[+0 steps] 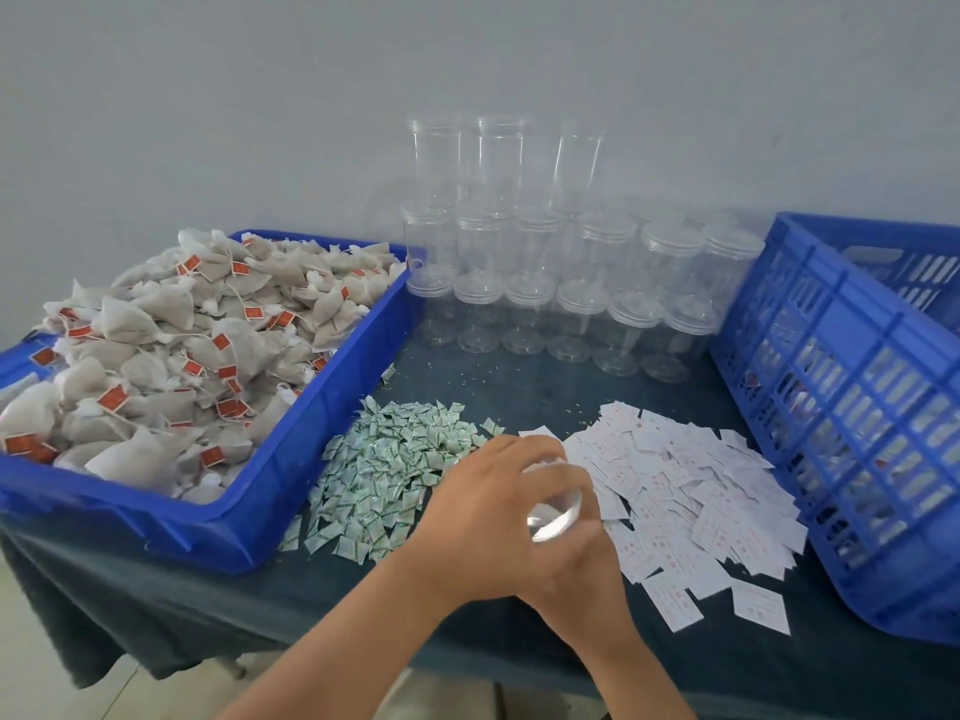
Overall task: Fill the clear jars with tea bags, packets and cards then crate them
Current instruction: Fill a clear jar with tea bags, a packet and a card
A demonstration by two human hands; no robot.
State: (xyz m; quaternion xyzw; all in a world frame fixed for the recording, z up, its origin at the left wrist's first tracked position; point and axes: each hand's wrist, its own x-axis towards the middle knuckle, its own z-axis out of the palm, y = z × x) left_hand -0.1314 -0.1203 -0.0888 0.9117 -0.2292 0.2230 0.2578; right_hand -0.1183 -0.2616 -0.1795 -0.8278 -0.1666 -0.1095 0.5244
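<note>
In the head view's lower centre, the left hand (488, 506) curls its fingers round a blurred clear jar (555, 514), the right hand (576, 579) meeting it with its finger positions unreadable, between the packets (384, 475) and cards (685, 491), likely so both piles are within easy reach.

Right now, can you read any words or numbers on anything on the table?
Red tags on the tea bags: white marks, too small to read.
Green-and-white packets: print too blurred to read.
White cards: red print, too blurred to read.
Nothing else shows writing.
</note>
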